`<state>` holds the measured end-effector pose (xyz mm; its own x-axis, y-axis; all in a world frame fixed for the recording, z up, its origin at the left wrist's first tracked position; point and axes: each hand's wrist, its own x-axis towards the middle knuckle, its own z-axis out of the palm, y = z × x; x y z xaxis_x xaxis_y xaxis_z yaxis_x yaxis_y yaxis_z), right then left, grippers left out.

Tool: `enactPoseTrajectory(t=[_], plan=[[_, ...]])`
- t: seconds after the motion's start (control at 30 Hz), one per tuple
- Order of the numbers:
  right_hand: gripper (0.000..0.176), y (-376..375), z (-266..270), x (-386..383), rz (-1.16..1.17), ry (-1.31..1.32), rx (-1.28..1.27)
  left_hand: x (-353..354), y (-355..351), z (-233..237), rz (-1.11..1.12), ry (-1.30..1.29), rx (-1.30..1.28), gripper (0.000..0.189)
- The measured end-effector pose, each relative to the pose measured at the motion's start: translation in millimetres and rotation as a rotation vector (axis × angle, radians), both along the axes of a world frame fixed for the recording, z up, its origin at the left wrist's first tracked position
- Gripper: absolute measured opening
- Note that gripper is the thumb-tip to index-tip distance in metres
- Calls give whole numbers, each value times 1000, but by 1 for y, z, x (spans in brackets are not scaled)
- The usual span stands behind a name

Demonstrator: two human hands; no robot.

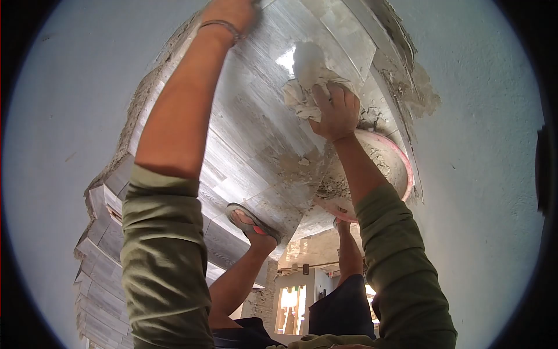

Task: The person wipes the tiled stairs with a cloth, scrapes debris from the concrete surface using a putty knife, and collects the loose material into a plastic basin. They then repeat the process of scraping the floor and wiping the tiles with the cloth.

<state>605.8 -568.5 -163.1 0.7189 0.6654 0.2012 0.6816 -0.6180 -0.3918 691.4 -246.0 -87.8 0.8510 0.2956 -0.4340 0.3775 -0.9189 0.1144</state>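
- Left hand (231, 13): cut off by the top edge; the fingers are out of view, so the grip cannot be determined.
- Crumpled white cloth (305, 75): lower part covered by the clenched right hand (336, 110).
- Round pink-rimmed basin (398, 160): near side hidden behind the right forearm.
- Stacked grey tiles (96, 273): cropped by the lens border.
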Motion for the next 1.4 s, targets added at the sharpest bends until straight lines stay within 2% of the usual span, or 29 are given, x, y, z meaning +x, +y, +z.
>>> enactPoseTrajectory(t=[0.03,0.1,0.17,0.27,0.37,0.47,0.53,0.6,0.67,0.7,0.8,0.87,0.93,1.0,1.03,1.1,1.2,1.3,1.37,1.4], plan=[[68,0,1,-3,-1,2,2,-3,4,-29,-30,-8,34,38],[69,2,1,-6,0,14,-5,-10,5,-37,-52,-102,87,37],[70,0,-1,-2,3,6,-19,-25,-12,-15,-35,-270,107,37],[72,0,2,-2,20,24,-48,-36,-25,12,61,-63,-70,50],[75,0,4,-2,50,67,-77,-90,-35,-17,55,-439,63,46],[76,1,6,-1,55,57,-101,-193,-62,8,452,-523,-49,50],[75,0,3,-3,52,44,-122,-284,-57,-19,677,-745,35,51],[75,0,0,-4,47,47,-124,-381,-51,-42,979,-592,205,49],[74,2,1,-7,39,23,-162,-435,-56,-47,1363,-125,324,51],[73,3,0,-6,47,-8,-168,-450,-63,-60,1367,170,578,51],[66,6,3,-8,72,-83,-182,-470,-80,-103,1487,18,774,55],[63,17,2,-1,52,-101,-133,-466,-86,-115,1502,-89,804,59],[56,43,11,-6,65,-34,-48,-473,-89,-110,1536,-79,726,62],[56,107,9,-24,243,80,174,-473,-84,-113,1512,-94,721,63],[55,153,14,-45,431,70,251,-475,-86,-114,1501,-91,725,63],[64,240,27,-80,693,42,120,-475,-84,-115,1490,-86,723,64],[54,324,-10,-99,1028,-58,54,-473,-81,-113,1496,-74,704,66],[58,335,14,-50,859,50,-124,-473,-83,-111,1506,-72,677,66],[62,312,28,-4,652,8,-250,-475,-83,-112,1504,-62,675,66],[64,291,16,23,518,-108,-245,-474,-82,-111,1502,-66,669,67]])
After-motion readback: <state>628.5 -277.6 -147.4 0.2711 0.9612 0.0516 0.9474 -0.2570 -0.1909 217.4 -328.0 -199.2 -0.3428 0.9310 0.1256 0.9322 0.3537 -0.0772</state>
